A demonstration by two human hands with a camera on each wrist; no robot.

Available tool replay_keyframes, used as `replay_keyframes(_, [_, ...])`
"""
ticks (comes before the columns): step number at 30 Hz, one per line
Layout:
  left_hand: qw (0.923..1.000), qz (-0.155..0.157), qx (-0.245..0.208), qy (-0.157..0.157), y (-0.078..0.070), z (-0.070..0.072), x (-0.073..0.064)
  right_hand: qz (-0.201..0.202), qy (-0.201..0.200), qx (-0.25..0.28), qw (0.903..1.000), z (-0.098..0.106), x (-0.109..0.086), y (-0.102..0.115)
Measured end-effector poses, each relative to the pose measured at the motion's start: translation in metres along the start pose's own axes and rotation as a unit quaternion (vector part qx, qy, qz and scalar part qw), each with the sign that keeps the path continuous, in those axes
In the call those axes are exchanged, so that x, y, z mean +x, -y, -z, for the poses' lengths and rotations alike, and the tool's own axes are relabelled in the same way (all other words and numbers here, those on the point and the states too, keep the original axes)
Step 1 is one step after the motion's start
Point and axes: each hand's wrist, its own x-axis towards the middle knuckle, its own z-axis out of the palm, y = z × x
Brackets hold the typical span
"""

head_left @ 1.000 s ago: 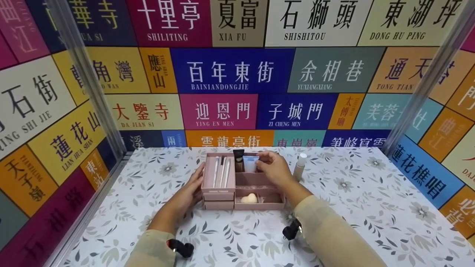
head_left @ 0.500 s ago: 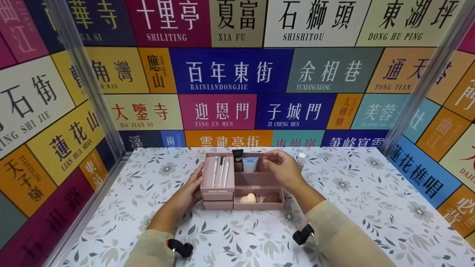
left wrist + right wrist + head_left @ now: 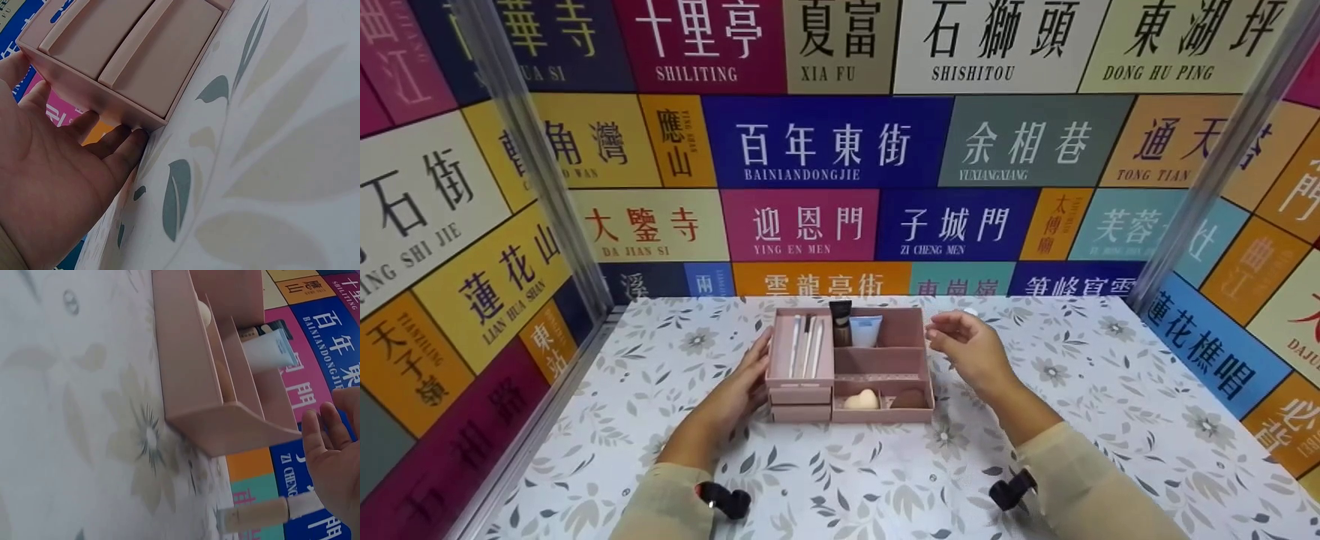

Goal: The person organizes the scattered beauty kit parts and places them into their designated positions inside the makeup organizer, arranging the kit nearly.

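A pink desktop organizer (image 3: pixel 885 365) stands on the table. My left hand (image 3: pixel 742 390) rests against its left side, fingers extended along the wall below the two drawers (image 3: pixel 160 56). Just off the right wall, my right hand (image 3: pixel 979 356) hovers with loosely bent fingers and holds nothing. Upright in the back compartment are a light blue squeeze tube (image 3: pixel 865 331) and a dark container with a black cap (image 3: pixel 841 319). Slim white sticks (image 3: pixel 808 349) lie in the top left tray. The front compartments hold a cream makeup sponge (image 3: pixel 861 400) and a brown item (image 3: pixel 909 398).
A beige bottle with a white cap (image 3: pixel 259 516) stands on the table right of the organizer, mostly hidden behind my right hand in the head view. The flower-patterned tabletop (image 3: pixel 840 480) reaches back to a wall of colored signs (image 3: pixel 825 142).
My right hand has drawn back from the light blue tube and moved right, out past the organizer's right wall. The tube stays in the compartment. My left hand keeps its place.
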Motion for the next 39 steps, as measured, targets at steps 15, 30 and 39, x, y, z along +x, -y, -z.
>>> replay_keyframes(15, [0.9999,-0.01,-0.003,0.002,0.001,0.0,-0.001,-0.017,-0.037,0.018,0.999,0.052,-0.008,-0.021])
replay_keyframes(30, [1.0,-0.001,-0.006,-0.001,0.0,0.0,-0.001,-0.055,-0.066,-0.006,0.9963,0.067,0.013,-0.041])
replay_keyframes(39, [1.0,0.003,-0.002,-0.005,-0.001,0.0,-0.001,-0.072,-0.046,-0.039,0.9956,0.062,0.023,-0.049])
